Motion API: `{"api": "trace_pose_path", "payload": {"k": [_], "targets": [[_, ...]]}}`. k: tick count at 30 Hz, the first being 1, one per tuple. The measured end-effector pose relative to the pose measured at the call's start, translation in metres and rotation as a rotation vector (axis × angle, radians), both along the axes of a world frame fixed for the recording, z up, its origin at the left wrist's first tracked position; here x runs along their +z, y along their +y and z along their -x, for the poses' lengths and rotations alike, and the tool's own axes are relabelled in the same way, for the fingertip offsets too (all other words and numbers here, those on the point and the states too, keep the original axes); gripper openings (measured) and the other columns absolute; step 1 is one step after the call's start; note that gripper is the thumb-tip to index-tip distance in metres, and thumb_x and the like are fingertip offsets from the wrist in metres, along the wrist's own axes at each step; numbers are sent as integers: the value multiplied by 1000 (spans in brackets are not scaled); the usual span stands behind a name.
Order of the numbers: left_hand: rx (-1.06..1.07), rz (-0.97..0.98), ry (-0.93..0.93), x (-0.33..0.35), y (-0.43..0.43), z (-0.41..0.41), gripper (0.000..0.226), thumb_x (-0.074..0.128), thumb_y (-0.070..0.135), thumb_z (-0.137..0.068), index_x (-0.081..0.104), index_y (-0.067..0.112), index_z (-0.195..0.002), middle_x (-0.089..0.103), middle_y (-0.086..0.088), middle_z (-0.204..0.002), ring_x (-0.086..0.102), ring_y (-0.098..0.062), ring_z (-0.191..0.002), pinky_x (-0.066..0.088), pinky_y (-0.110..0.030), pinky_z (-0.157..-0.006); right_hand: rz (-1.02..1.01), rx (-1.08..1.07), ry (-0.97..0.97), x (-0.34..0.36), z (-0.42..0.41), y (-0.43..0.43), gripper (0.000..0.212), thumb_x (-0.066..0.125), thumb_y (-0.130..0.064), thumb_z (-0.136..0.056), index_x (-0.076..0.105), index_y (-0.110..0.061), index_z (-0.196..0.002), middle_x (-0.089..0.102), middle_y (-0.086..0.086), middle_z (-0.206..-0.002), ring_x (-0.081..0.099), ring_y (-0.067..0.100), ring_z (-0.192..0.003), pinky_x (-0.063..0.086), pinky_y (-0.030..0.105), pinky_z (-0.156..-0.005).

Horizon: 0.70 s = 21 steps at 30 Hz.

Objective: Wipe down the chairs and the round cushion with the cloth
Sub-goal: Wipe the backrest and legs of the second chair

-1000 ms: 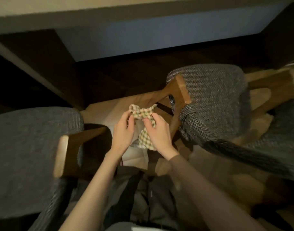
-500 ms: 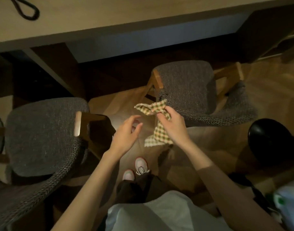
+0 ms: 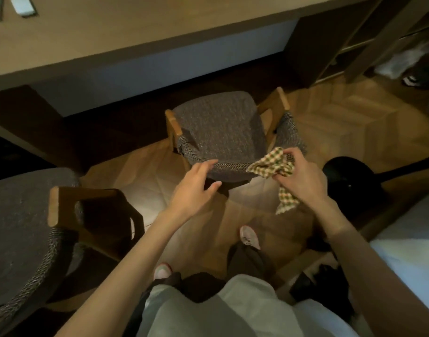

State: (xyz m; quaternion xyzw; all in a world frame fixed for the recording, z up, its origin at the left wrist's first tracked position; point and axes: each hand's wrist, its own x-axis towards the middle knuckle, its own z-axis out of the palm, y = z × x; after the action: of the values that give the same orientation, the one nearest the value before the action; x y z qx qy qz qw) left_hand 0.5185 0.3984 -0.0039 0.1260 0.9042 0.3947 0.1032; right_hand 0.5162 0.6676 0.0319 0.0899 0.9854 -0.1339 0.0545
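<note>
While right hand [image 3: 303, 177] grips checked cloth [image 3: 269, 164] against chair [image 3: 220, 127] backrest | left hand [image 3: 192, 189] spread, empty, at same backrest

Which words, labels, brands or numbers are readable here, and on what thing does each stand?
None can be read.
The cloth in the right hand bears only a checked pattern.
The pale flat things on the desk are too blurred to show any print.
</note>
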Motion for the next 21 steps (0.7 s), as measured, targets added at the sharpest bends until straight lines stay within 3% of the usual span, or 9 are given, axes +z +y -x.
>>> {"api": "trace_pose_path", "payload": {"k": [4, 9, 13, 17, 21], "targets": [[16, 60, 38, -18, 73, 38, 67, 67, 38, -85, 34, 27, -144, 43, -1, -138, 41, -20, -127, 38, -34, -102, -67, 75, -113, -17, 39, 80, 79, 76, -43, -74, 33, -35, -140, 54, 10, -127, 58, 32, -107, 50, 38, -77], [-4, 353, -3, -52, 166, 63, 83, 71, 49, -75, 30, 32, -145, 42, -3, -139, 40, -28, -126, 31, -41, -107, -8, 264, -260, -45, 87, 152, 95, 82, -44, -68, 30, -31, -146, 34, 15, -121, 46, 34, -103, 40, 34, -82], [-1, 571, -77, -74, 195, 74, 81, 63, 59, -77, 28, 33, -144, 52, -4, -131, 49, -29, -120, 31, -41, -105, 20, 442, -311, -71, 116, 173, 79, 81, -39, -70, 43, -21, -137, 33, 14, -125, 42, 32, -111, 44, 37, -88], [1, 651, -23, -87, 193, 76, 72, 56, 68, -77, 43, 29, -136, 63, -6, -113, 58, -31, -105, 41, -40, -95, -13, 552, -260, -96, 132, 166, 54, 73, -21, -80, 52, -21, -130, 46, 1, -136, 58, 26, -107, 49, 37, -81], [-35, 630, 70, -90, 187, 74, 59, 58, 60, -79, 56, 22, -124, 66, -8, -98, 62, -32, -92, 51, -42, -76, 25, 543, -72, -114, 130, 168, 49, 73, 1, -72, 63, -15, -118, 69, 7, -107, 66, 34, -89, 51, 37, -68]]}}
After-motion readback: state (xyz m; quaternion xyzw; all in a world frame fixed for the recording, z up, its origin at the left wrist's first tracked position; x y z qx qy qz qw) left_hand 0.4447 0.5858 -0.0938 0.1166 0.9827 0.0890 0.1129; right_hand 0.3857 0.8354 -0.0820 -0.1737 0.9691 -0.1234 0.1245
